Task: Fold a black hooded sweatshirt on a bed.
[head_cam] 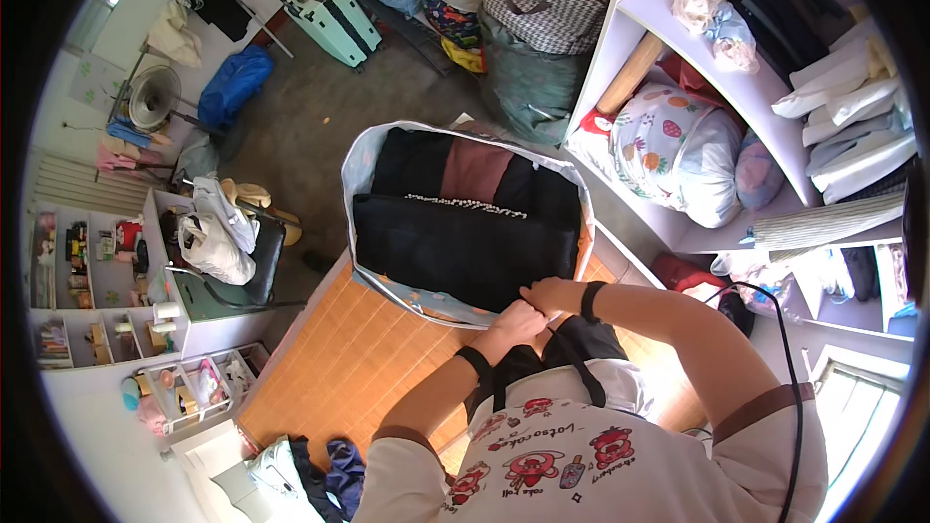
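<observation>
A large open storage bag [350, 174] with a pale lining stands in front of me. Folded black clothing [465, 247] fills its near part, with a white beaded trim [465, 205] along the fold. Behind that lie a dusky pink cloth [476, 167] and more black fabric. At the bag's near right rim, my left hand [517, 323] and my right hand [552, 296] are close together, touching, with fingers curled on the edge. What exactly the fingertips pinch is hidden.
A wood-patterned surface [341, 370] extends under the bag. Shelves with bundled textiles [654, 145] stand at right. Stuffed bags [545, 7] and a mint suitcase [334, 22] are at the back. A chair [269, 261] with bags on it stands left. A black cable [788, 370] runs by my right arm.
</observation>
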A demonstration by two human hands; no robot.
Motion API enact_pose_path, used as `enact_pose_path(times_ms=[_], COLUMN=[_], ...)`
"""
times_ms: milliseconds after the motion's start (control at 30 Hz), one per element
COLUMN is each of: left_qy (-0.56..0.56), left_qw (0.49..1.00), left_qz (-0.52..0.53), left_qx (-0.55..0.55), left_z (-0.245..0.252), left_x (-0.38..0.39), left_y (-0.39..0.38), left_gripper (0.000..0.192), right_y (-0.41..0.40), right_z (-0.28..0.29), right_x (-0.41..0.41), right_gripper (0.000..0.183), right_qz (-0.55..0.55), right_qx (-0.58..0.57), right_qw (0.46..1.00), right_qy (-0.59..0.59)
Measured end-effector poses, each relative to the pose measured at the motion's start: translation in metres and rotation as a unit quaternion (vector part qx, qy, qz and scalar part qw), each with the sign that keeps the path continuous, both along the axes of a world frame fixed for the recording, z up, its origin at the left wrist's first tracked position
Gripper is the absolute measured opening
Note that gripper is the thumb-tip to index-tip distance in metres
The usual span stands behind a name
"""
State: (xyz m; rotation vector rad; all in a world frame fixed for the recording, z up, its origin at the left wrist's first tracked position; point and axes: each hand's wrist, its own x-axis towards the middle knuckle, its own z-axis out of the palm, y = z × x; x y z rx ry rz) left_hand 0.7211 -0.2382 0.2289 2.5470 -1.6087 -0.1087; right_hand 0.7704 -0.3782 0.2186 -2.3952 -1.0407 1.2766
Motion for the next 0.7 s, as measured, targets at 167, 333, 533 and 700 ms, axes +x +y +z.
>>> enact_pose_path(times_ms=[167, 333, 533, 700], left_qy=[0.102, 0.131, 0.149, 0.157], left_qw=[0.989, 0.989, 0.986, 0.985], left_qz=[-0.007, 0.020, 0.008, 0.060], left_qx=[0.107, 0.070, 0.073, 0.036], left_z=[0.001, -0.004, -0.003, 0.007], left_x=[-0.002, -0.005, -0.004, 0.005], left_y=[0.006, 0.011, 0.004, 0.020], left_gripper=[0.010, 0.010, 0.010, 0.010], right_y=[-0.013, -0.013, -0.009, 0.010], right_z=[0.002, -0.034, -0.079, 0.034], right_x=[0.035, 0.009, -0.025, 0.030], right_gripper=[0.037, 0.025, 0.026, 0.034], right_qz=[0.077, 0.057, -0.041, -0.086], right_qx=[0.019, -0.024, -0.029, -0.015], right_qw=[0.989, 0.997, 0.986, 0.996], right_qy=[0.126, -0.051, -0.158, 0.008])
